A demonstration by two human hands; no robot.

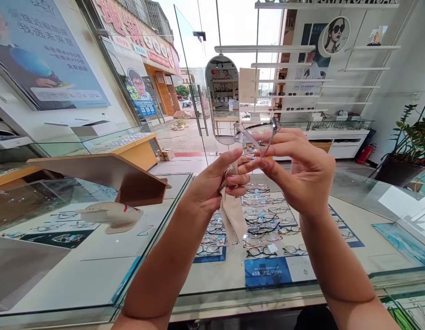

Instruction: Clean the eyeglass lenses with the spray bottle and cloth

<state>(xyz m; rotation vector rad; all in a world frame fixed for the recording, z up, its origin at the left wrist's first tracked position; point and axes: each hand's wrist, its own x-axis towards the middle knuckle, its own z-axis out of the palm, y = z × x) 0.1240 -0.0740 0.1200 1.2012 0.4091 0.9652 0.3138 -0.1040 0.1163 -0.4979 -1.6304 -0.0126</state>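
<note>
Raised over a glass display case, a pair of thin-framed glasses is held between both hands. My left hand is closed, its fingers wrapped round a beige cloth that hangs down, with the thumb and fingertips by a lens. My right hand pinches the frame from the right side, its fingers bent round the dark temple end. Under the hands, rows of glasses lie inside the case, and a blue and white card is near its front edge.
A brown wooden stand and a beige rest are at the left. Behind the case stands an oval mirror. Wall shelves hold sunglasses. At the right are a potted plant and a red fire extinguisher.
</note>
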